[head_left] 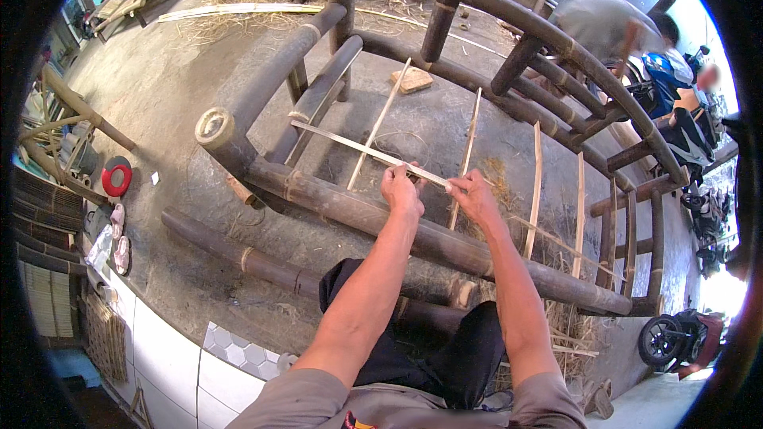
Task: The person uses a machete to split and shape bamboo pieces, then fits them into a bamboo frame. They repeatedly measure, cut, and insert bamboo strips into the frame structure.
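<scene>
Fingers of the left hand [403, 191] are curled closed about a pale strip [342, 141], holding it toward its right part, with most of its length running out beyond the grip, away to the left and away from the body. The right hand [475, 197] has its grip pinched shut, thumb against fingers, at the strip's right end; the fingertips cover that end, so where exactly it stops cannot be told. Only a short stretch shows between the two hands, which are close together but apart.

The strip is long, narrow and flat, cream to light tan, and close to straight. It looks brightest and broadest near the hands and thinner and duller toward its free end. That end lies, as seen from above, over a short dark rail [324, 103] at the left of a dark bamboo frame [334, 202]; whether it touches cannot be told.

On its way the strip crosses the nearest of several pale slats [389, 103] set across the frame's open middle. The forearms reach over the frame's near rail, and both hands are just past it, above the concrete floor [278, 242]. A small wooden block [412, 82] lies on the floor beyond the strip.
</scene>
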`<state>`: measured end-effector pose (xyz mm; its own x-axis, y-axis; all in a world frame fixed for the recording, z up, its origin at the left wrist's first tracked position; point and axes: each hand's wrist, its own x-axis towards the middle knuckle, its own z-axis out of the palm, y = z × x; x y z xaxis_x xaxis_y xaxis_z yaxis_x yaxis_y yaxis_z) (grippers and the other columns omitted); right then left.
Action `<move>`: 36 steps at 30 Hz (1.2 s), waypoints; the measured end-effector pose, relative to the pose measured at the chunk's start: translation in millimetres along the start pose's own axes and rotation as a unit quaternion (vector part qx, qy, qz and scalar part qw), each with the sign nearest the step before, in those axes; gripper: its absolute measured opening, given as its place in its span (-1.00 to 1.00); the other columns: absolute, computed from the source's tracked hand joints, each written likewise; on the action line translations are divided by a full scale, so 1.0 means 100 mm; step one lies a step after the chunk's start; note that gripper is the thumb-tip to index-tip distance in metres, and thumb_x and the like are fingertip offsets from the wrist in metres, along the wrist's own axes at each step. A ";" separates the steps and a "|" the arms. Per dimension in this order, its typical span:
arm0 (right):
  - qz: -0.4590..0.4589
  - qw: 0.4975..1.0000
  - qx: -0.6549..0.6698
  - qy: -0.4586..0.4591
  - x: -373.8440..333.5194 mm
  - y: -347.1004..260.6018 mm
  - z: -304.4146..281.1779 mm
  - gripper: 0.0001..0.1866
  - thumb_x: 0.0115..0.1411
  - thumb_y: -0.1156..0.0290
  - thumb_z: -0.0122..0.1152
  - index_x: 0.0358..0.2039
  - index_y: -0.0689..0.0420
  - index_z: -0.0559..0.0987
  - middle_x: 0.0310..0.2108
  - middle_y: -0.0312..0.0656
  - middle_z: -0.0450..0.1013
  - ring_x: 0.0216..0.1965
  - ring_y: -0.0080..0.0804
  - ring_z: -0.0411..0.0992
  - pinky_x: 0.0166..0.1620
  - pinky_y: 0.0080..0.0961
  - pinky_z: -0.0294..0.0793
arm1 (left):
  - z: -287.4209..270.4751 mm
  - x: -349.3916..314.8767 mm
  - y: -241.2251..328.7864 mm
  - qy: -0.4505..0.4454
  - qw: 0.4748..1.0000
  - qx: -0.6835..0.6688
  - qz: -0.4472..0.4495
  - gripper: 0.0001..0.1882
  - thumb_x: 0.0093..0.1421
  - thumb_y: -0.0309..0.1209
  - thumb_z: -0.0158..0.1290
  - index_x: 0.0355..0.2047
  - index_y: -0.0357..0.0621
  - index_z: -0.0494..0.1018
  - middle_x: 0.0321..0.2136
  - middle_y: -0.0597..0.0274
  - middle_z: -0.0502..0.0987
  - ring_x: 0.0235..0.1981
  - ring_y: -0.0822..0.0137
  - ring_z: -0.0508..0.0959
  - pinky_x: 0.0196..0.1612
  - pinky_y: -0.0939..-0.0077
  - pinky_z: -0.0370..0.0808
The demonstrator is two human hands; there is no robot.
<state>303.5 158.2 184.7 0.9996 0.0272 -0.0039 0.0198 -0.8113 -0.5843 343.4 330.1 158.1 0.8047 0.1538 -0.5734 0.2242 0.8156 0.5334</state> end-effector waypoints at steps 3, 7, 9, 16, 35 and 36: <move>-0.013 1.000 -0.005 0.008 0.00 0.00 0.00 -0.65 0.26 0.12 0.34 -0.07 0.08 0.72 -0.26 -0.15 0.33 -0.21 -0.20 0.46 -0.12 -0.29 0.44 | 0.02 -0.02 0.02 0.008 1.000 0.002 -0.003 -0.91 0.45 -0.35 -0.07 -0.20 -0.07 0.35 -0.26 0.16 0.63 -0.28 0.27 0.64 -0.35 0.32 0.62; -0.022 1.000 -0.007 0.014 0.02 0.00 0.00 -0.67 0.25 0.14 0.34 -0.08 0.06 0.73 -0.27 -0.12 0.33 -0.22 -0.16 0.45 -0.13 -0.26 0.44 | 0.04 -0.05 0.03 0.020 1.000 -0.002 -0.007 -0.91 0.43 -0.37 -0.02 -0.23 -0.07 0.36 -0.27 0.18 0.61 -0.32 0.31 0.60 -0.36 0.35 0.61; -0.014 1.000 -0.019 0.015 0.03 0.00 0.01 -0.69 0.23 0.16 0.34 -0.10 0.03 0.74 -0.25 -0.07 0.36 -0.18 -0.07 0.46 -0.12 -0.19 0.45 | 0.04 -0.06 0.04 0.020 1.000 -0.011 -0.013 -0.92 0.42 -0.38 -0.02 -0.23 -0.07 0.36 -0.27 0.19 0.61 -0.32 0.32 0.60 -0.37 0.35 0.62; -0.022 0.998 -0.044 0.027 0.04 0.04 0.00 -0.67 0.23 0.17 0.35 -0.09 0.07 0.72 -0.26 -0.06 0.41 -0.19 -0.12 0.47 -0.09 -0.20 0.44 | 0.02 -0.03 0.02 -0.013 1.000 -0.022 -0.009 -0.94 0.41 -0.40 -0.02 -0.23 -0.07 0.38 -0.30 0.20 0.61 -0.34 0.35 0.60 -0.39 0.41 0.62; -0.089 0.994 0.060 0.029 -0.92 -1.52 -0.39 -0.75 0.26 0.28 0.29 -0.16 0.17 0.68 -0.28 0.00 0.62 -0.23 -0.15 0.61 -0.11 -0.33 0.54 | -0.56 -1.26 1.11 -0.156 0.979 -0.036 0.123 -0.81 0.42 -0.27 0.02 -0.20 -0.08 0.55 -0.22 0.17 0.65 -0.21 0.33 0.63 -0.23 0.33 0.68; -0.105 0.993 0.045 0.039 -1.03 -1.58 -0.39 -0.75 0.26 0.32 0.27 -0.14 0.19 0.67 -0.31 -0.03 0.62 -0.27 -0.23 0.60 -0.16 -0.33 0.53 | -0.64 -1.32 1.13 -0.182 0.970 -0.024 0.158 -0.77 0.42 -0.25 0.00 -0.21 -0.09 0.58 -0.25 0.20 0.64 -0.26 0.35 0.59 -0.22 0.38 0.62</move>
<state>198.3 260.7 309.6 0.9721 0.1430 0.1861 0.2301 -0.7368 -0.6358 227.2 437.2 254.5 0.9718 0.2004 -0.1244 -0.0837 0.7861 0.6124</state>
